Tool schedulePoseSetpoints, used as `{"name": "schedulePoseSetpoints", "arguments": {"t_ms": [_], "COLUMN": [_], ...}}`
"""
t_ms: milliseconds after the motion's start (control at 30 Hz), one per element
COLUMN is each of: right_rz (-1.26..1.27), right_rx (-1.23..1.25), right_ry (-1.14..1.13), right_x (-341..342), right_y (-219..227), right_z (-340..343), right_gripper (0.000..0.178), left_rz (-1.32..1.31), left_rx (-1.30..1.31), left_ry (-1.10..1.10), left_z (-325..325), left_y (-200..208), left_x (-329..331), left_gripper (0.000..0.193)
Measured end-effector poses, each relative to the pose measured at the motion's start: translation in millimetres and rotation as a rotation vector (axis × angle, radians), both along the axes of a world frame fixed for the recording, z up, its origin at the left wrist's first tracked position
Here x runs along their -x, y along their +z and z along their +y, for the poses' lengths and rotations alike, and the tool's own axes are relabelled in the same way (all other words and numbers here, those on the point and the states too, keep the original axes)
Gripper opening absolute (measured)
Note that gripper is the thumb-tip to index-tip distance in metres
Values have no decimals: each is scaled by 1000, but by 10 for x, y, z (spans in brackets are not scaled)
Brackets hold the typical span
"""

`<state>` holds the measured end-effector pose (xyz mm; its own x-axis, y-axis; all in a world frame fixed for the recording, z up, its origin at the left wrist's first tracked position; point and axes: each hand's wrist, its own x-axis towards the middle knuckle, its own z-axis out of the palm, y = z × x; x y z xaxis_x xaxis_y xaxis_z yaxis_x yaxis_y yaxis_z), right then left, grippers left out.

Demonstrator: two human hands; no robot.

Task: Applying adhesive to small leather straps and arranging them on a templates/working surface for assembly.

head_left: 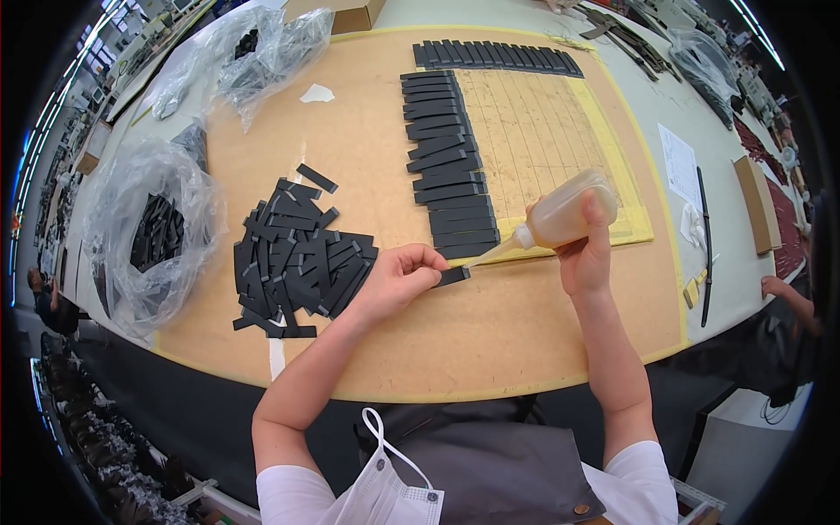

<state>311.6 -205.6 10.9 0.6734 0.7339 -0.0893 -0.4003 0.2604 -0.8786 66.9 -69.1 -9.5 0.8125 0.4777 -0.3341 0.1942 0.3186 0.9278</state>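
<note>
A person at a tan worktop holds a single black strip in the left hand, its fingers pinching the strip's left end so the piece lies flat and just above the board near the middle of the scene. The right hand grips a translucent squeeze bottle of pale liquid, fingers wrapped tight around its body, the bottle tilted down to the left so that its long nozzle tip sits just above the strip's right end; whether tip and strip touch cannot be told.

Left of the held strip, a loose heap of black strips lies on the worktop, touching the left wrist area. Farther back, a yellow gridded sheet carries a column of black strips laid side by side along its left edge, and a row of strips runs across its far edge. The bottle hangs over the sheet's near right corner.

At far left, clear plastic bags hold more dark pieces, with another crumpled bag at the far left corner. A white paper and a long dark rod lie to the right on the grey surface beyond the board. A face mask hangs at the person's chest.
</note>
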Motion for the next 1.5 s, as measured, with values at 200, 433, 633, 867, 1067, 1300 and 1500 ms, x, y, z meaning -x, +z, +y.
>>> {"name": "schedulePoseSetpoints", "arguments": {"t_ms": [200,433,633,867,1067,1300,1500], "right_rz": [-18,4,-23,38,177,162,83], "right_rx": [37,10,25,26,-51,-65,-69], "right_ry": [28,11,17,99,36,36,-32], "right_x": [-30,14,0,63,-37,-82,-60], "right_y": [-53,9,-18,94,184,158,150], "right_z": [-32,-6,-5,-30,-1,-12,-3], "right_gripper": [66,66,67,69,75,76,75], "left_rz": [12,1,-2,-35,-196,-378,-347], "left_rx": [19,25,34,-11,-102,-25,68], "left_ry": [16,16,15,-3,-12,-35,-34], "left_z": [2,-9,9,21,58,91,65], "left_y": [-8,5,-1,-45,-7,34,4], "left_x": [15,3,6,24,107,115,99], "left_gripper": [12,12,12,13,14,13,24]}}
